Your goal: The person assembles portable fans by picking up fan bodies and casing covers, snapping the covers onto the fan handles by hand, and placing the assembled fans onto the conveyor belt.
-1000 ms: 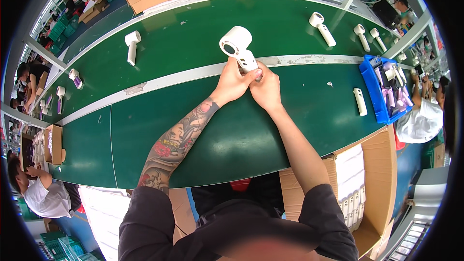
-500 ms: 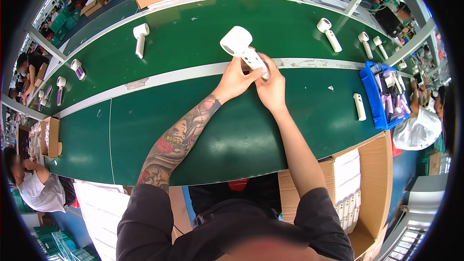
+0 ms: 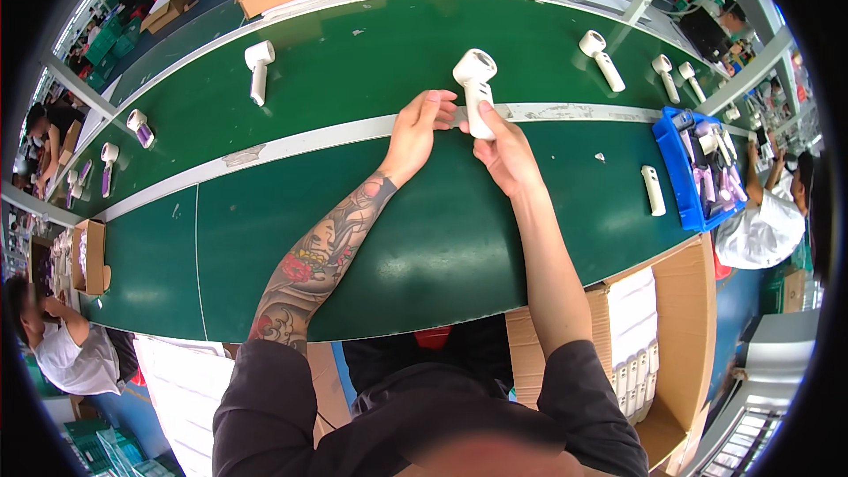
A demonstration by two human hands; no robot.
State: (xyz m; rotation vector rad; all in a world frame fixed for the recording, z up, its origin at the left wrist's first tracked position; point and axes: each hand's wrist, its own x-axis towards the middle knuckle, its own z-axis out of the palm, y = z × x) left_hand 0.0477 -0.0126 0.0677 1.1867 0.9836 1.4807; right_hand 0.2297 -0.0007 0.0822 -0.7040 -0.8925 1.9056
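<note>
The right hand [image 3: 505,152] has its grip clamped on the handle of a white handheld fan [image 3: 475,88], which stands upright with its round head on the far side, over the pale strip [image 3: 309,140] that runs along the middle of the green table [image 3: 424,238]. The left hand [image 3: 417,128] is just left of the handle, fingers spread apart and straight, fingertips at or near the handle; whether they touch it I cannot tell. Further white fans lie on the far half of the table: one to the left [image 3: 258,66] and one to the right [image 3: 601,57]. A white handle part [image 3: 652,189] lies near the right, beside a blue tray [image 3: 676,172] of small parts. An open cardboard box [image 3: 680,336] sits at the near right edge.
</note>
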